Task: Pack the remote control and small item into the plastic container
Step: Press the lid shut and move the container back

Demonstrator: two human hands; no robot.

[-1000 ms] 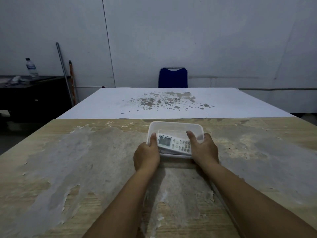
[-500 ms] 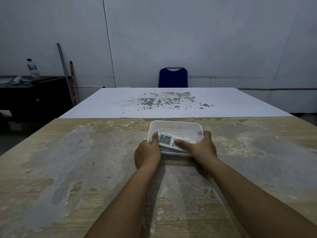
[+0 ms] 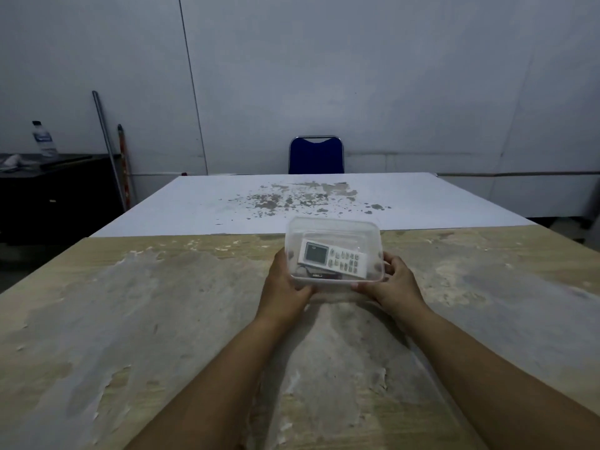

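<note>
We judge the packing nearly done: the remote control (image 3: 334, 262) lies inside the plastic container (image 3: 331, 224), a small dark item (image 3: 314, 274) tucked beneath it, our left hand (image 3: 283, 289) and right hand (image 3: 394, 285) gripping the container's near corners

worn table (image 3: 130, 319), blue chair (image 3: 316, 156), water bottle (image 3: 43, 139)

1. The plastic container (image 3: 332, 227) is clear, thin and smooth, with a faint sheen on its rim.
2. The remote control (image 3: 334, 260) is white matt plastic with a grey glassy screen.
3. The surface (image 3: 130, 319) is pale wood-look laminate, worn rough, with its coating peeling in flakes.
4. The chair (image 3: 316, 155) has a shiny metal frame and matt blue padding.
</note>
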